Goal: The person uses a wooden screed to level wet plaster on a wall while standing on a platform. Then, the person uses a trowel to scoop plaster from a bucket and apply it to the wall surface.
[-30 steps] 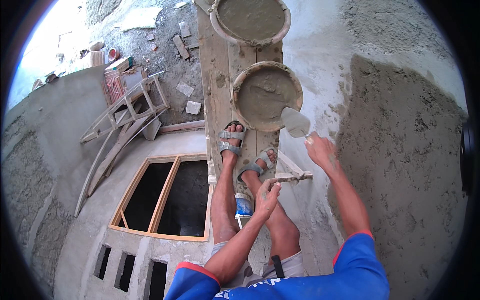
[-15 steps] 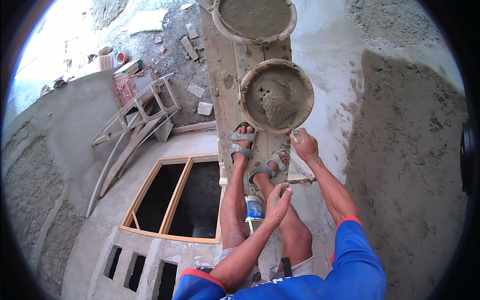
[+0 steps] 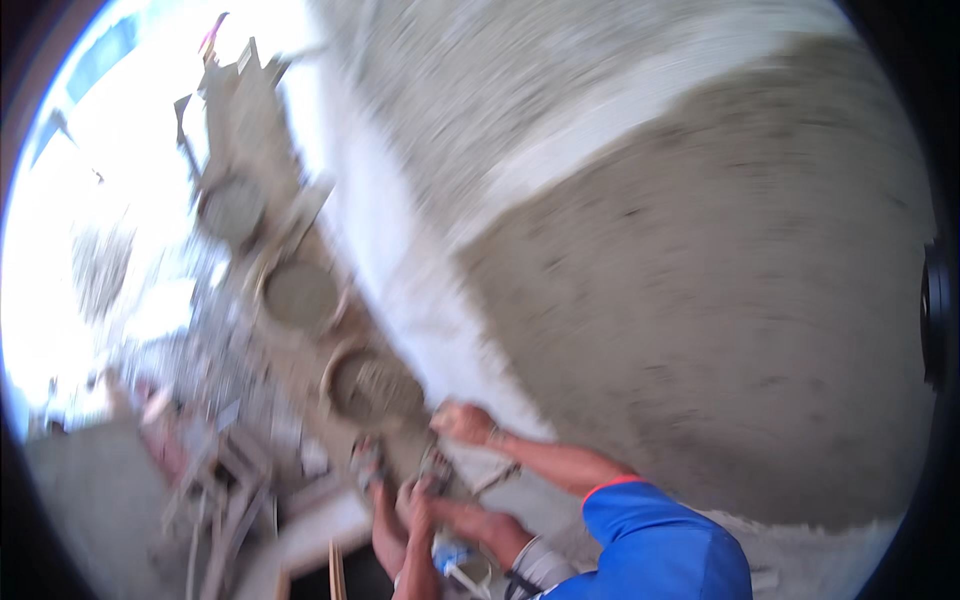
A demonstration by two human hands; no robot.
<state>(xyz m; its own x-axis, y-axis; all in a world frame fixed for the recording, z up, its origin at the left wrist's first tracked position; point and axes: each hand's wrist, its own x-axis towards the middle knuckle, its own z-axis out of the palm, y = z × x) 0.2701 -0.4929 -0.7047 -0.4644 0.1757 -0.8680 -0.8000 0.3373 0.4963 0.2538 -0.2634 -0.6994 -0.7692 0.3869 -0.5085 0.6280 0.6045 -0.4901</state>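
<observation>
Can make out, through heavy motion blur, a smooth grey wall at the lower far left. Just right of it, see a jumble of wooden pieces, leaning and crossing. Moving right, find 3 round tubs in a slanting row along a long plank: first the far tub, then the middle tub, then the near tub, all with grey mortar inside. In the near tub, notice a rough mound toward the right. Below, see 2 sandalled feet on the plank. Close under these, find the left hand, in front of the legs; cannot tell how far open, nor whether holding anything. Near the bottom edge, see a blue-and-white container. Farther right, find the right hand just beside the near tub's rim, with fingers seemingly bent inward; cannot tell how tightly closed, or on what. Across the right side, see a broad patch of darker plaster, bordered by paler wall.
</observation>
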